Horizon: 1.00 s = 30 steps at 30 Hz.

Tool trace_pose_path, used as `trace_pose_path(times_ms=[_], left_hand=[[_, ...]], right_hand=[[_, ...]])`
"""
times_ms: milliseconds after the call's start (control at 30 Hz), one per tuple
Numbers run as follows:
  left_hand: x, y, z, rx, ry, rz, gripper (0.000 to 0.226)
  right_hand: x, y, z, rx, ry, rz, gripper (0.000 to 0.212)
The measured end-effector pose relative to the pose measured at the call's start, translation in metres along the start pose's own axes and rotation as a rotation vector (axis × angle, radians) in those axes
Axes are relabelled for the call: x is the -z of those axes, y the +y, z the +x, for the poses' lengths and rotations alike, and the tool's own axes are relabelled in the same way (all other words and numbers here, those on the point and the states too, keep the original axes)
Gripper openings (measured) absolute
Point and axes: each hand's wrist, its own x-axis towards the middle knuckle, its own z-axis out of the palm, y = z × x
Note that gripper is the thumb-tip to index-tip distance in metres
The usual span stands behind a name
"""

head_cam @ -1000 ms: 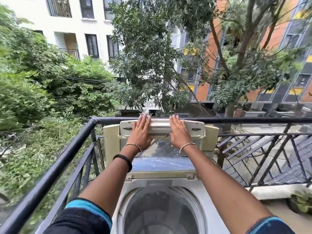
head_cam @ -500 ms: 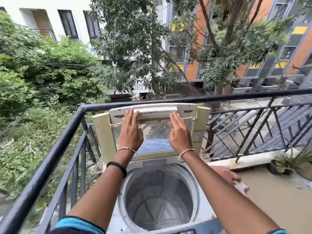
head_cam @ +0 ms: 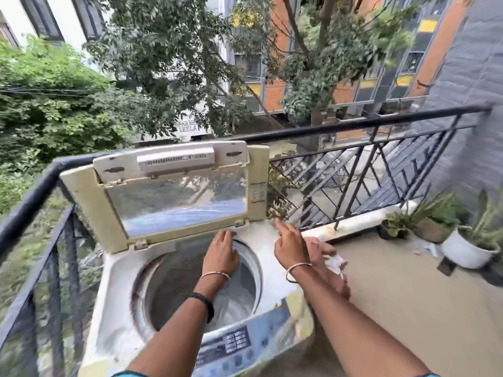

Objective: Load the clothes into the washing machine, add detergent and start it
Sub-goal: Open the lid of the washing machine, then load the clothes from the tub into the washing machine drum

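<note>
Head view: looks down at a top-loading washing machine (head_cam: 130, 303) on a balcony.
Washing machine: it stands in the corner of the black railing (head_cam: 353, 126), with its lid (head_cam: 174, 197) tipped up and back.
Drum (head_cam: 190, 284): it is open under the lid, and only grey metal shows inside.
Left hand (head_cam: 221, 254): it hangs over the back rim of the drum, just below the lid, fingers spread and holding nothing.
Right hand (head_cam: 290, 248): it is over the machine's right back corner, fingers loose and holding nothing.
Control panel (head_cam: 239, 346): it runs along the near edge of the machine, close to both forearms.
Clothes: a blurry pinkish and white shape (head_cam: 333, 263) sits just right of the machine, partly behind the right wrist; I cannot tell what it is.
Hard to see: the panel buttons are smeared, and the machine's near left corner is cut off.
Potted plants (head_cam: 460, 240): they stand on the floor, well to the right of the machine.
</note>
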Motion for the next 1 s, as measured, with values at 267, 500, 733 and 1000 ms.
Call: trace_pose_path(times_ms=[267,500,733,1000], left_hand=[[-0.093,0.133,0.004,0.052,-0.069,-0.114,0.042],[-0.15,0.21,0.009,0.097,-0.197,-0.132,0.044],[-0.193,0.226,0.022,0.137,-0.307,-0.054,0.051],[-0.265,0.207,0.077,0.313,-0.406,-0.114,0.047]], right_hand=[[0.093,0.138,-0.031,-0.206,-0.026,-0.028,0.044],[0.132,0.242,-0.051,-0.35,-0.088,-0.078,0.049],[0.121,0.301,-0.048,-0.452,-0.143,-0.089,0.04],[0.059,0.367,-0.003,-0.522,-0.306,-0.1,0.047]])
